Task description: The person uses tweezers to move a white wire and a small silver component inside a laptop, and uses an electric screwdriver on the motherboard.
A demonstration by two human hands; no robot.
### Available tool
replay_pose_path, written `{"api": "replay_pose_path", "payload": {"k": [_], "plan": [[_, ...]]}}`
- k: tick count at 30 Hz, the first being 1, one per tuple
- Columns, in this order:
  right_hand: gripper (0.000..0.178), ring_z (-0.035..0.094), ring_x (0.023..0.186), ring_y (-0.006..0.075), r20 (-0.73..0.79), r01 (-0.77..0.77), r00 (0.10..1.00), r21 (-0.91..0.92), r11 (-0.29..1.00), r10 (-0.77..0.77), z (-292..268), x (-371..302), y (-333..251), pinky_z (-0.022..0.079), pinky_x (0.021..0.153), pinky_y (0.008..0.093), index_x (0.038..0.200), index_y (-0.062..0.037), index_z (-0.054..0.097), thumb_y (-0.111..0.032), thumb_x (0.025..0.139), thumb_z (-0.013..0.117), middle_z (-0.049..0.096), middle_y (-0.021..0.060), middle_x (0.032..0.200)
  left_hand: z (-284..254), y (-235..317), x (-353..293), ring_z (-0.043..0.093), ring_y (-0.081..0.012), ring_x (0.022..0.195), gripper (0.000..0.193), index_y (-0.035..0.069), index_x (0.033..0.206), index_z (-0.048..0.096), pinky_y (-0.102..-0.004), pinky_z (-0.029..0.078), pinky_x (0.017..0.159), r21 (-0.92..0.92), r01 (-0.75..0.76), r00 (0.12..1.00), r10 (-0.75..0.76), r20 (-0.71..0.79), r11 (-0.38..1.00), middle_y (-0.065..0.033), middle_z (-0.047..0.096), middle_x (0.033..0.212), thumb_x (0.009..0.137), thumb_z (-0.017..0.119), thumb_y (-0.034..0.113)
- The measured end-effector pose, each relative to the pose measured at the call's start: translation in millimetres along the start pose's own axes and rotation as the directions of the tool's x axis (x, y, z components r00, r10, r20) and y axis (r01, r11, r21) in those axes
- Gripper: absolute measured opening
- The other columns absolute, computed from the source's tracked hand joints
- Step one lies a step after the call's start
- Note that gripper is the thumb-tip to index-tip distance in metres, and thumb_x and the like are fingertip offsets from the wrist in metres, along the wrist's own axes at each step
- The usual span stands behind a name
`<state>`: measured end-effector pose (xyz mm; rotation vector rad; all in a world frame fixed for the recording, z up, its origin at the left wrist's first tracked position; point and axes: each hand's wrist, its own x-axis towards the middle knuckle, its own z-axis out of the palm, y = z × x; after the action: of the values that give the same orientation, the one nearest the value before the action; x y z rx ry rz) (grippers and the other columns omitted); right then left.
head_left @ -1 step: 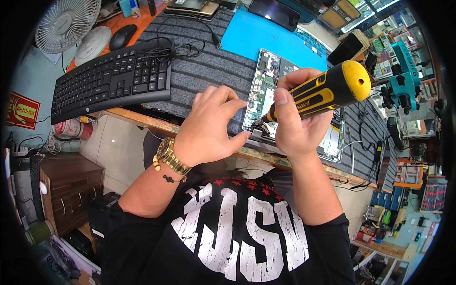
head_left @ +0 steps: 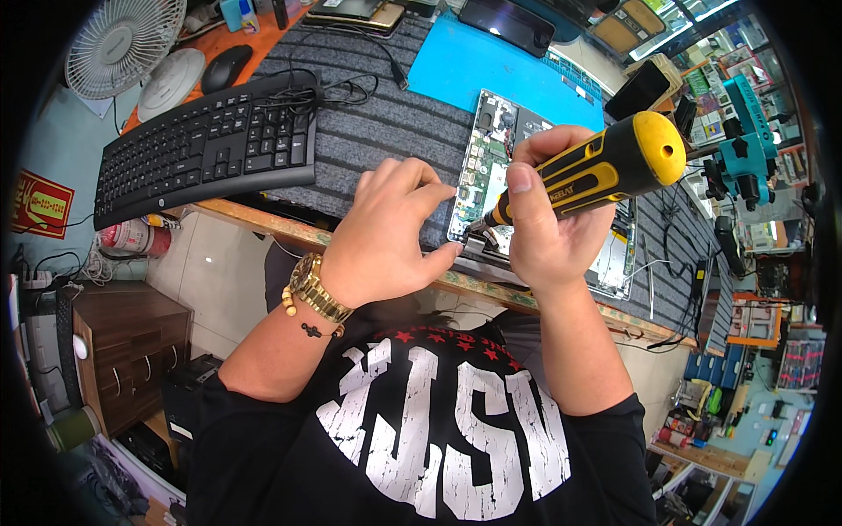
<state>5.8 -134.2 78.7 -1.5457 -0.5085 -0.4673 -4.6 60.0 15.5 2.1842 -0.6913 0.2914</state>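
My right hand (head_left: 561, 232) is wrapped round a chunky yellow-and-black screwdriver (head_left: 605, 171). Its handle tilts up to the right, and its shaft slants down to the near left corner of an opened laptop base (head_left: 465, 210). The exact spot where the tip meets is too small to make out. Green circuit board, a fan and silver metal show inside the base; my right hand covers its middle. Against the left edge of the base, my left hand (head_left: 386, 232) holds on, with index fingertip and thumb apart along that edge and the other fingers curled.
A black keyboard (head_left: 210, 145) with coiled cable lies left on the striped grey mat (head_left: 368, 114). Beyond the laptop is a blue mat (head_left: 491, 70) with a dark phone (head_left: 509, 24). A white fan (head_left: 123, 44) and mouse (head_left: 226, 68) stand far left; a teal clamp-like stand (head_left: 744, 149) is at right.
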Motion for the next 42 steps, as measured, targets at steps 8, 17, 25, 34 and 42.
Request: {"api": "replay_pose_path", "payload": {"k": [8, 17, 25, 34, 42], "plan": [[0.035, 0.064, 0.087, 0.0088, 0.02, -0.012, 1.0, -0.007, 1.0, 0.012, -1.2, 0.1, 1.1, 0.051, 0.077, 0.0245, 0.125, 0.0002, 0.06, 0.0, 0.098, 0.083, 0.066, 0.0036, 0.099, 0.4, -0.3, 0.0, 0.06, -0.035, 0.12, 0.059, 0.002, 0.131, 0.075, -0.0461, 0.045, 0.107, 0.004, 0.006, 1.0, -0.006, -0.004, 1.0, -0.0128, 0.066, 0.124, 0.08, 0.09, 0.028], [0.035, 0.063, 0.088, 0.0084, 0.042, 0.004, 0.999, -0.06, 0.998, -0.002, -1.7, 1.9, 1.1, 0.051, 0.077, 0.0248, 0.124, 0.0007, 0.062, 0.0, 0.096, 0.083, 0.066, 0.0031, 0.099, 1.6, -1.3, -0.2, 0.06, -0.0356, 0.119, 0.059, 0.002, 0.131, 0.075, -0.0468, 0.044, 0.106, 0.002, -0.007, 1.0, 0.007, -0.01, 1.0, -0.0131, 0.066, 0.124, 0.08, 0.09, 0.028], [0.033, 0.064, 0.088, 0.0089, 0.078, -0.008, 0.997, -0.018, 1.0, 0.01, -4.2, 2.1, 1.2, 0.052, 0.077, 0.0253, 0.125, 0.0018, 0.063, 0.002, 0.097, 0.081, 0.066, 0.0034, 0.1, 1.5, 0.5, 0.1, 0.06, -0.0354, 0.119, 0.06, 0.001, 0.131, 0.074, -0.0468, 0.044, 0.105, 0.0, -0.006, 1.0, 0.006, -0.013, 1.0, -0.0126, 0.066, 0.124, 0.08, 0.09, 0.027], [0.035, 0.064, 0.088, 0.0095, 0.113, -0.039, 0.993, -0.024, 0.999, 0.042, -8.3, 3.3, 0.3, 0.053, 0.077, 0.0264, 0.127, 0.0013, 0.062, 0.004, 0.097, 0.08, 0.066, 0.0048, 0.101, 1.7, 1.3, -0.2, 0.06, -0.0344, 0.119, 0.06, 0.001, 0.131, 0.074, -0.0467, 0.044, 0.106, 0.011, -0.003, 1.0, 0.003, -0.008, 1.0, -0.012, 0.066, 0.124, 0.079, 0.09, 0.028], [0.037, 0.063, 0.089, 0.0095, 0.147, -0.066, 0.987, 0.0, 0.998, 0.066, -8.7, 5.1, -0.3, 0.054, 0.078, 0.0268, 0.129, 0.0004, 0.061, 0.005, 0.098, 0.079, 0.066, 0.0046, 0.101, 1.3, 2.5, -0.6, 0.06, -0.0349, 0.12, 0.06, -0.001, 0.13, 0.074, -0.0471, 0.044, 0.107, 0.021, -0.015, 1.0, 0.015, -0.018, 1.0, -0.0127, 0.066, 0.124, 0.08, 0.091, 0.028]]}}
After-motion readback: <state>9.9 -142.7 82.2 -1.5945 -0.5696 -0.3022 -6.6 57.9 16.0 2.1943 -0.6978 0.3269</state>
